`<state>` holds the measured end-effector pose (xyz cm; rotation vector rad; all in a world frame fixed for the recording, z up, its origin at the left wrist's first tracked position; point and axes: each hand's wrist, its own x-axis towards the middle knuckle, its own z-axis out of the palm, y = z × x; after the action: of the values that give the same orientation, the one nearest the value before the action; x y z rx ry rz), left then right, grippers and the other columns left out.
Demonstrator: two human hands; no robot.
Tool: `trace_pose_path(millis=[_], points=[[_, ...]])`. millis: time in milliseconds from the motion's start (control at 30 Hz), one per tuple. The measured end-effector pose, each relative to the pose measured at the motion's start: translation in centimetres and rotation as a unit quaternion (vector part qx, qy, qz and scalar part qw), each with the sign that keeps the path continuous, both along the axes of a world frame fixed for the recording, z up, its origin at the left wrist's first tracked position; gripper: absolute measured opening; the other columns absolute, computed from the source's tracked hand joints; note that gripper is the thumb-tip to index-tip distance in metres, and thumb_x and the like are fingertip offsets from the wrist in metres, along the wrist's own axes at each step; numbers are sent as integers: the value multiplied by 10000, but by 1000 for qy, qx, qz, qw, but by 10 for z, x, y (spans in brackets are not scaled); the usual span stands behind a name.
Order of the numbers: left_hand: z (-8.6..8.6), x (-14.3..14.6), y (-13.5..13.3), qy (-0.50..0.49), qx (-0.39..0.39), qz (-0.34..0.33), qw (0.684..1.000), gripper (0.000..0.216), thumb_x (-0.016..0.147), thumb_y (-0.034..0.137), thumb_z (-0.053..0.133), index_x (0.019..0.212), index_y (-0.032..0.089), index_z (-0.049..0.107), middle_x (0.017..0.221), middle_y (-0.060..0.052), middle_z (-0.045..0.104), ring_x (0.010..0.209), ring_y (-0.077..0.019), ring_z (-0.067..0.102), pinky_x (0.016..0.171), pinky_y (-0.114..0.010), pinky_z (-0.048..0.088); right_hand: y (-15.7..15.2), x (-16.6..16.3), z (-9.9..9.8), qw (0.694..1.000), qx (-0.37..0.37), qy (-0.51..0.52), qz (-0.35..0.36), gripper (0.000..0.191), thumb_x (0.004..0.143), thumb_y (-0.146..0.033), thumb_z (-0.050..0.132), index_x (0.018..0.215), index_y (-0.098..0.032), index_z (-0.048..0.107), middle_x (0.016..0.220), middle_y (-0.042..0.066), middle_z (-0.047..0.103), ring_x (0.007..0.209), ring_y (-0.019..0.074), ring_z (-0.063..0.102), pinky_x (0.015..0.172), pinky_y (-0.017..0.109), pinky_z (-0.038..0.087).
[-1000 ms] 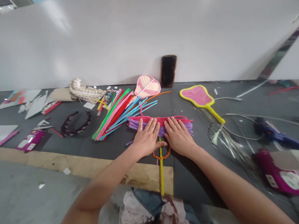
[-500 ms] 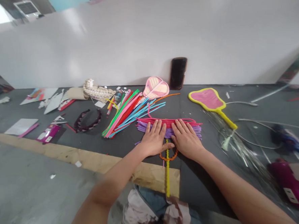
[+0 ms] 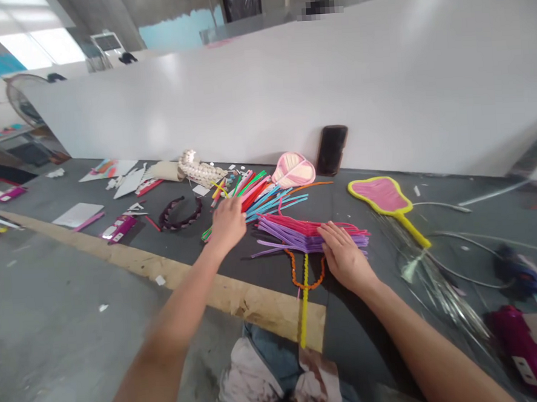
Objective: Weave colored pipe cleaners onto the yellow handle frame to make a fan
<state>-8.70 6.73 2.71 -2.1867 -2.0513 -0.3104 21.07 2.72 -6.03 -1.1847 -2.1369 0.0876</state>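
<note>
My left hand (image 3: 230, 223) lies over a bundle of red, green, pink and blue pipe cleaners (image 3: 259, 193), its fingers curled round them and partly hidden. Flat on the right side of a row of pink and purple pipe cleaners (image 3: 293, 236) rests my right hand (image 3: 344, 254), open with the fingers stretched out. Below that row a yellow twisted stem (image 3: 304, 314) runs toward me, crossed by an orange beaded-looking loop (image 3: 293, 273).
A phone (image 3: 333, 150) leans on the white partition (image 3: 253, 105), beside a pink-and-cream oval piece (image 3: 294, 169). To the right lie a yellow-edged pink shape (image 3: 381, 194) and clear strands (image 3: 442, 299). A dark braided headband (image 3: 181, 221) and purple packet (image 3: 118, 228) sit left.
My left hand has left the pink and purple row and moved left onto the multicoloured bundle. My right hand stays on the row. The view has shifted, showing more on the left.
</note>
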Motion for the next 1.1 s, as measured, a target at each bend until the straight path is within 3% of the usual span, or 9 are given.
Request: trace_pose_path(millis=[133, 300, 433, 500, 600, 667, 800, 900, 1100], points=[[-9, -33, -4, -10, -5, 60, 998, 507, 874, 233, 509, 1355, 83, 452, 1362, -214, 537, 1314, -340, 459, 1063, -485, 406, 3, 7, 10, 995, 13, 98, 13, 424, 935, -127, 346, 1298, -159, 563, 1296, 134, 640, 1305, 230, 522, 1089, 475, 438], [-7, -34, -12, -54, 64, 67, 994, 496, 883, 210, 477, 1367, 110, 434, 1371, -201, 520, 1300, -326, 472, 1070, -485, 411, 4, 15, 19, 989, 14, 145, -31, 403, 948, -139, 331, 1270, -180, 570, 1268, 120, 657, 1281, 213, 546, 1084, 462, 447], [8, -1, -30, -105, 237, -31, 965, 353, 910, 191, 434, 1254, 144, 503, 1294, -171, 555, 1280, -270, 481, 1098, -451, 405, 2, 12, 21, 991, 27, 126, -26, 370, 939, -141, 359, 1209, -179, 609, 1243, 124, 670, 1258, 220, 565, 1080, 473, 448], [11, 25, -48, -102, 279, -112, 948, 262, 927, 190, 434, 1162, 177, 549, 1227, -133, 586, 1265, -242, 491, 1105, -439, 406, 1, 10, 22, 993, 43, 108, -1, 354, 924, -129, 386, 1174, -184, 630, 1241, 123, 671, 1261, 228, 562, 1094, 495, 428], [8, 62, -74, -54, 248, -249, 935, 240, 918, 141, 454, 1093, 217, 599, 1155, -73, 633, 1267, -214, 499, 1131, -431, 379, -2, 6, 24, 993, 58, 94, 29, 337, 916, -113, 407, 1149, -186, 640, 1230, 116, 677, 1265, 227, 558, 1092, 497, 431], [5, 73, -79, -27, 212, -279, 936, 251, 919, 145, 452, 1065, 244, 631, 1147, -46, 652, 1255, -206, 517, 1155, -449, 338, -3, 5, 25, 993, 66, 94, 38, 332, 915, -103, 414, 1147, -181, 638, 1219, 117, 681, 1261, 223, 561, 1082, 483, 447], [10, 53, -43, -29, 149, -142, 978, 275, 924, 155, 429, 1068, 209, 657, 1119, -88, 650, 1134, -238, 561, 1017, -423, 449, -3, 5, 27, 990, 84, 100, 46, 326, 910, -85, 425, 1135, -172, 645, 1202, 124, 684, 1245, 218, 572, 1062, 453, 472], [11, 24, -4, 40, -5, -62, 997, 294, 924, 161, 442, 1146, 185, 633, 1189, -104, 623, 1145, -249, 545, 1016, -398, 448, -2, 5, 27, 990, 87, 103, 52, 319, 906, -83, 431, 1107, -171, 661, 1191, 124, 687, 1233, 220, 578, 1020, 433, 507], [-10, -11, 15, 86, -61, -12, 994, 354, 863, 317, 606, 1199, 205, 615, 1374, -156, 513, 1278, -386, 421, 995, -593, 414, -2, 6, 26, 992, 52, 101, 46, 366, 897, -98, 428, 1119, -220, 693, 1199, 95, 688, 1196, 222, 598, 989, 439, 526]])
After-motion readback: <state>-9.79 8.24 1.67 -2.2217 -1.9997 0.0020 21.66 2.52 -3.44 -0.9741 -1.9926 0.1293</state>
